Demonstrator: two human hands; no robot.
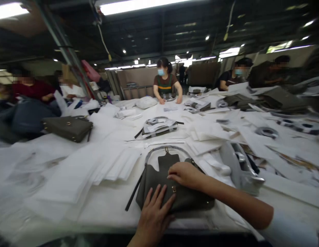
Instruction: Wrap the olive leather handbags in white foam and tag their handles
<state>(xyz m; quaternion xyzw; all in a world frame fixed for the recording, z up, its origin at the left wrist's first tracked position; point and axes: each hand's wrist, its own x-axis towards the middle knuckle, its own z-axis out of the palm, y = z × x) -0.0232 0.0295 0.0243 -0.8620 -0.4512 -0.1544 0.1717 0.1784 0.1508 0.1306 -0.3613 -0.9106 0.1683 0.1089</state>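
A dark olive handbag (190, 202) lies on the white-covered table right in front of me. Its flap tab (167, 160) is folded back away from me, with a gold-coloured buckle at the tip. Low on the bag's front is a small gold clasp (174, 189). My left hand (155, 214) rests flat on the lower left of the bag, fingers spread. Above the clasp, my right hand (187, 175) is closed with bent fingers against the bag beside the tab. Whatever those fingers may pinch is hidden. A wrapped handle arches behind the bag, and a dark strap hangs at its left.
White paper sheets (71, 171) are stacked at left. Another olive bag (69, 127) sits farther left. A partly wrapped bag (160, 127) lies straight ahead. Grey plastic-wrapped pieces (234, 168) lie at right. A masked co-worker (166, 82) stands across the table; several people work around it.
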